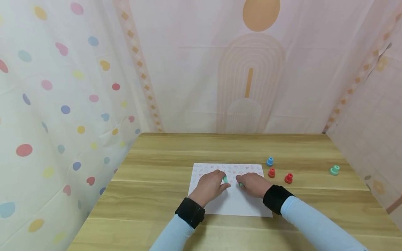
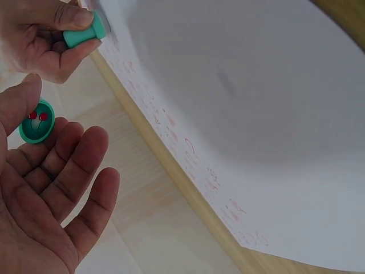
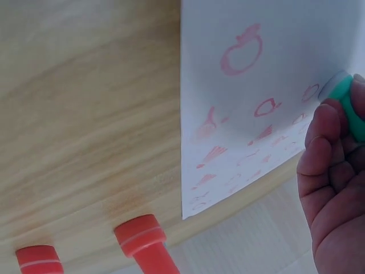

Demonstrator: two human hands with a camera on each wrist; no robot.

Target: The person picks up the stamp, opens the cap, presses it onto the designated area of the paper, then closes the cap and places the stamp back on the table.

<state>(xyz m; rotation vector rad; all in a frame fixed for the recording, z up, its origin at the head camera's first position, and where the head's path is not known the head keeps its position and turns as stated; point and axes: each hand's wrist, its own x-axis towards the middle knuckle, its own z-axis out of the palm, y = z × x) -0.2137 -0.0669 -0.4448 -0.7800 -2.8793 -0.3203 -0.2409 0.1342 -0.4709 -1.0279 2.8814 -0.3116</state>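
Observation:
A sheet of white paper (image 1: 240, 206) lies on the table, with rows of small pink stamped prints across its far part. My right hand (image 1: 252, 183) pinches a green toy stamp (image 3: 341, 94) between thumb and fingers. The stamp's wide end is down at the paper, and whether it touches is hard to tell. Over the left part of the sheet, my left hand (image 1: 208, 187) holds a round green cap (image 2: 36, 131) between thumb and index finger. Two red cherries show inside the cap. The other left fingers are loosely bent.
To the right of the paper stand a blue stamp (image 1: 269, 161) and two red stamps, one nearer the sheet (image 1: 271, 173) and one farther right (image 1: 289, 178). Another green stamp (image 1: 334, 170) stands near the right edge of the wooden table (image 1: 150, 174). Patterned curtains (image 1: 188, 69) hang behind and beside it.

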